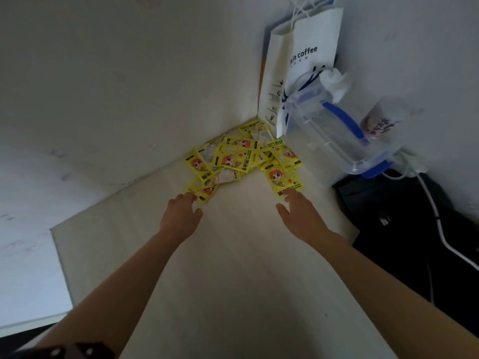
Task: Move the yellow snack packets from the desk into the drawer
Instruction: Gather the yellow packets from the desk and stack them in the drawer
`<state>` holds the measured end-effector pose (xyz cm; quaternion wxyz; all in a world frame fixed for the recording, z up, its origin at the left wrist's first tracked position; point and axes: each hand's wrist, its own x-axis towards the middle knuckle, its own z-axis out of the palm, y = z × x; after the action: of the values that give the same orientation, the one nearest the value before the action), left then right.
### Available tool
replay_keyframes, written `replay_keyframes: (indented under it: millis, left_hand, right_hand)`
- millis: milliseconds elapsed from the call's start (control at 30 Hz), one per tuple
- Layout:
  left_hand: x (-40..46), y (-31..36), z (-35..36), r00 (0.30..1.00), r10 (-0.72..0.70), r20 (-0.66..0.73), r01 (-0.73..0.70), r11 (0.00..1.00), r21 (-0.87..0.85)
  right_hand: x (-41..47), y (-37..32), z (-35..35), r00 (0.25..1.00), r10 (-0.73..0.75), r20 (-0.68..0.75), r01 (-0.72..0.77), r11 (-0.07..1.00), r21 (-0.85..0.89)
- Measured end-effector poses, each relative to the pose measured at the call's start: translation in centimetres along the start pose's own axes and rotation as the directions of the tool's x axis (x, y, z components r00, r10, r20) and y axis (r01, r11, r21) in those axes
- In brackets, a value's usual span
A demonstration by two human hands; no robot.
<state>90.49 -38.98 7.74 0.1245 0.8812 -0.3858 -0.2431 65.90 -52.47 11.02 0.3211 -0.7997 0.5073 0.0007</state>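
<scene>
Seen from the head camera, a pale tabletop (233, 268) ran into a corner formed by two white walls. At left, the left hand (181, 212) reached forward with its fingers relaxed and spread, the fingertips touching the near edge of the lowest packet at the left side of the pile; it gripped nothing. In the corner lay the yellow snack packets (241, 159), a loose, overlapping heap on the tabletop, each printed with an orange-haired cartoon figure, some turned face down to show a pale back. One packet (285, 181) lay at the front right of the heap, slightly apart from the rest. The right hand (302, 212) stretched toward it, fingers straight and thumb held out, the fingertips resting on that packet's near edge without closing round it. Behind the heap a white paper coffee bag (305, 55) stood upright against the wall. Just right of it sat a clear plastic container (334, 133) with blue clips, a crumpled white tissue (334, 84) at its upper edge. Farther right stood a printed cup (381, 120), blurred. A dark bag (404, 224) lay at the right edge of the tabletop, with a white cable (438, 224) trailing across it.
</scene>
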Motion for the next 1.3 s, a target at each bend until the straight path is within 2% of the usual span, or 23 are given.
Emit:
replay_keyframes:
  millis: [167,300,400,600,733,933,1167,1300]
  left_hand:
    - [3.5,1.0,0.9,0.993,-0.115,-0.041,0.114,0.993,-0.035]
    - [5.8,1.6,2.2,0.983,-0.173,-0.057,0.171,0.984,-0.038]
    - [6.9,2.2,3.3,0.976,-0.199,-0.093,0.198,0.980,-0.022]
    - [8.3,2.7,3.9,0.971,-0.180,-0.159,0.189,0.981,0.044]
    - [8.1,2.4,3.9,0.971,-0.169,-0.167,0.177,0.984,0.032]
    - [5.8,1.2,3.8,0.971,-0.196,-0.140,0.197,0.980,-0.009]
    - [2.5,0.1,3.7,0.929,-0.370,-0.022,0.368,0.928,-0.059]
    - [1.0,-0.9,3.9,0.911,-0.409,0.046,0.411,0.896,-0.167]
  right_hand:
    - [4.4,0.9,-0.4,0.998,0.065,0.007,-0.065,0.997,-0.031]
    - [7.9,1.6,-0.2,0.989,0.148,-0.022,-0.148,0.989,-0.022]
    - [10.0,1.9,0.5,0.979,0.200,-0.039,-0.203,0.976,-0.077]
    - [12.4,1.6,1.5,0.942,0.303,-0.144,-0.329,0.918,-0.222]
    - [13.1,1.2,1.7,0.925,0.356,-0.137,-0.375,0.912,-0.164]
    - [11.3,1.4,2.2,0.895,0.433,-0.106,-0.443,0.892,-0.090]
    - [7.8,2.0,2.4,0.880,0.469,-0.076,-0.472,0.881,-0.020]
    - [6.1,2.4,2.6,0.895,0.443,-0.058,-0.442,0.896,0.033]
